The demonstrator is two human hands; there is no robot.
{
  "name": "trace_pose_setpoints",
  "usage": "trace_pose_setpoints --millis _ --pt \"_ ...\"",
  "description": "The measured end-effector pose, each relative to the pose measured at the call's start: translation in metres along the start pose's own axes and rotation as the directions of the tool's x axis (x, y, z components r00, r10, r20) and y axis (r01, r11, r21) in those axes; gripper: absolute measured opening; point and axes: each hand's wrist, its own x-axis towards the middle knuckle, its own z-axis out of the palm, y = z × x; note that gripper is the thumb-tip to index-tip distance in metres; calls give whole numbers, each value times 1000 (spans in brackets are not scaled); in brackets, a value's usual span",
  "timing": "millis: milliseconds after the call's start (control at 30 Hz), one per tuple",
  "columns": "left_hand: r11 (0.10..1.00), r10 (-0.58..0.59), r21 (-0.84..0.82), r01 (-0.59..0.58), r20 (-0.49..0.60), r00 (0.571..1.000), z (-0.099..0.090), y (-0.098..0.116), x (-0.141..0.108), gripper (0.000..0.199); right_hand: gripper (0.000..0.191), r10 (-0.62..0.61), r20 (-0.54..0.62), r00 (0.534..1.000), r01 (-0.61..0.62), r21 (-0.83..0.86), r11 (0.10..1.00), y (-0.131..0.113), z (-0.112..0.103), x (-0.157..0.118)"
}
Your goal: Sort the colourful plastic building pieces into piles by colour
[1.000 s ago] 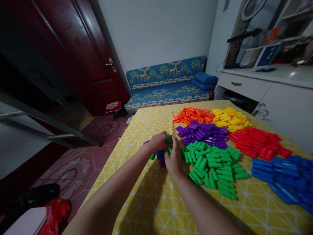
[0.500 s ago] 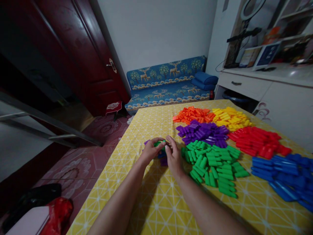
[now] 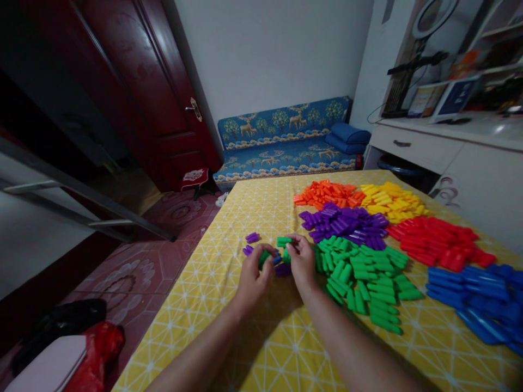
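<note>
My left hand [image 3: 254,272] curls its thumb and fingers round a green plastic piece [image 3: 263,258]. Close beside it, my right hand [image 3: 302,262] pinches another green piece [image 3: 284,241] that sticks out past its fingertips. Between and below the hands, a blue piece [image 3: 277,259] and a purple piece [image 3: 283,270] show in part; whether they join the green ones I cannot tell. Two purple pieces, one farther off [image 3: 252,237] and one nearer [image 3: 247,250], lie on the cloth beyond my left hand.
Right of my hands spreads a pile of green pieces [image 3: 368,277]. Purple [image 3: 343,224], orange [image 3: 327,193], yellow [image 3: 392,201], red [image 3: 439,242] and blue [image 3: 474,296] piles surround it. A yellow patterned cloth [image 3: 196,321] covers the table. Behind stands a blue sofa [image 3: 281,144].
My hands have moved apart, and green pieces now show in both. The purple pieces beyond my left hand have come into fuller view. The camera view has shifted slightly.
</note>
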Motion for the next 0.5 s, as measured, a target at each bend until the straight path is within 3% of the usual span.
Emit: trace_pose_setpoints --millis 33,100,167,200,367,433,500 --pt "997 68 12 -70 144 987 3 6 -9 14 23 6 -26 1000 -5 32 999 0 -1 2" --pt "980 188 -10 -201 398 898 9 11 -21 20 26 17 -44 999 -13 85 996 0 -3 4" --pt "961 250 -30 -274 512 822 14 7 -25 27 27 29 -43 999 -24 107 994 -1 -4 4" --pt "958 255 -17 -287 515 818 15 3 -24 28 28 31 -45 998 -26 110 994 -1 -5 4" --pt "976 123 136 -171 307 944 12 -25 1 31 28 26 -69 997 -19 98 995 -5 -4 1" --pt "994 21 103 -39 173 985 11 -34 14 28 29 26 -67 997 -19 100 995 -6 -4 1" --pt "990 -134 -48 136 40 990 13 -41 27 25 29 29 -68 997 -22 101 995 -5 -3 1"
